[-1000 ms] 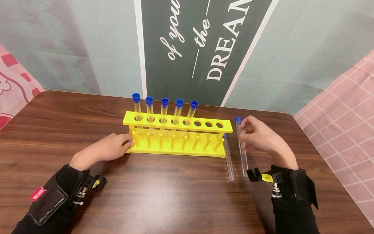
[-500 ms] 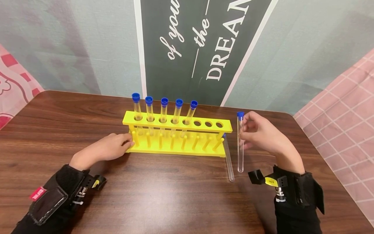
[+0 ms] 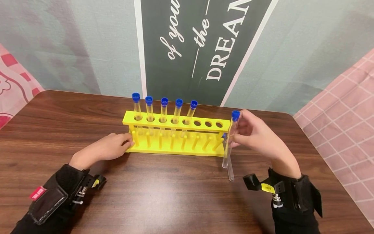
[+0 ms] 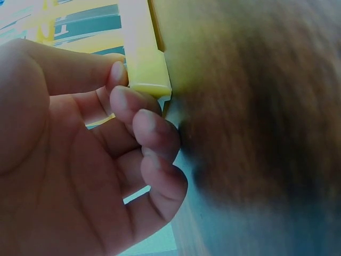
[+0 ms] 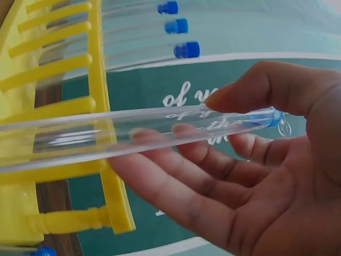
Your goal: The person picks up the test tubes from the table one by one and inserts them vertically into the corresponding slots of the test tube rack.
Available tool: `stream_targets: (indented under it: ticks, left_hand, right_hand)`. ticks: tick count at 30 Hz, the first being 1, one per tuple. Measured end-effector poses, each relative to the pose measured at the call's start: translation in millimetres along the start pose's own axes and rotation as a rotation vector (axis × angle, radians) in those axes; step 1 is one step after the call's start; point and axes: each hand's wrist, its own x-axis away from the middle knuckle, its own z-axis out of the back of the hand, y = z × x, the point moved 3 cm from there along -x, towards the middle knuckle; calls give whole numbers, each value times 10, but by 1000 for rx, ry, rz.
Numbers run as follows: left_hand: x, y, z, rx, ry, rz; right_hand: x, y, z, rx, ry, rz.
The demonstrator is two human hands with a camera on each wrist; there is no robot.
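Dark wood table (image 3: 175, 195) fills the head view, with a yellow rack (image 3: 176, 136) holding five blue-capped tubes (image 3: 163, 110) before a lettered banner (image 3: 204, 48). At the rack's right end the right hand (image 3: 257, 135) pinches a clear test tube (image 3: 229, 139), lifted and tilted; another tube (image 3: 230, 169) lies on the table beneath it. The left hand (image 3: 109, 149) touches the rack's left end.

Left wrist view: fingertips (image 4: 120, 98) curl round the rack's corner (image 4: 146, 69).

Right wrist view: thumb and fingers (image 5: 176, 165) grip the test tube (image 5: 133, 130) beside the rack (image 5: 101, 106).

Five tubes (image 3: 163, 112) in rack's (image 3: 175, 136) left holes; another tube (image 3: 230, 167) on table (image 3: 175, 195), right.
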Motion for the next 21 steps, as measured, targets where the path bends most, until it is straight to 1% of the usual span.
stream_targets:
  ticks: [9, 16, 21]
  left_hand:
    - [2, -2, 3, -5, 0, -9]
    - [-6, -17, -3, 2, -2, 0]
    - [-8, -16, -6, 0, 3, -4]
  right_hand:
    - [-35, -53, -140, 58, -9, 93]
    - [-82, -35, -236, 37, -49, 128]
    - [-101, -32, -284, 32, -43, 160]
